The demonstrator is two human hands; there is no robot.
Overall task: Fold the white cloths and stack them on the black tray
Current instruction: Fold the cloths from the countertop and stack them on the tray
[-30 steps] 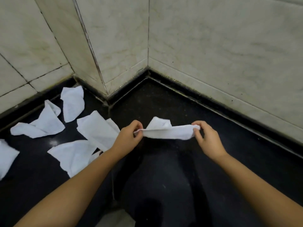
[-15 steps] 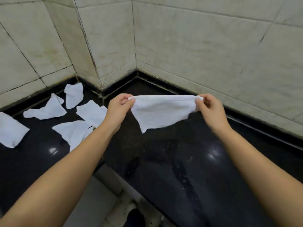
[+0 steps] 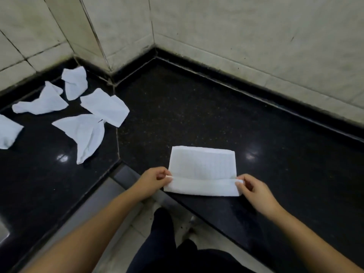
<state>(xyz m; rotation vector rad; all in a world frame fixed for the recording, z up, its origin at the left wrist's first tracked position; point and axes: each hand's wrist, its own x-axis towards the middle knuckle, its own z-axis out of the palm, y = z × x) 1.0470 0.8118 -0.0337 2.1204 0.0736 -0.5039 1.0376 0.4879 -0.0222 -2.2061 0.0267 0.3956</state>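
Observation:
A white cloth [image 3: 202, 164] lies flat on the black counter [image 3: 197, 115] near its front edge, with its near edge turned up into a fold. My left hand [image 3: 152, 181] pinches the left end of that fold. The right end is pinched by my right hand [image 3: 254, 191]. Several crumpled white cloths [image 3: 86, 133] lie loose at the left of the counter. No black tray is in view.
Pale tiled walls [image 3: 236, 36] meet in a corner behind the counter. The counter's front edge runs diagonally under my hands, with light floor [image 3: 118, 233] and my dark-clothed legs [image 3: 163, 233] below. A metal sink corner [image 3: 3, 232] shows at the far left edge.
The cloth, held up in the air between both hands, has come down onto the counter near the front edge. Both hands still pinch its corners and have turned the near edge up.

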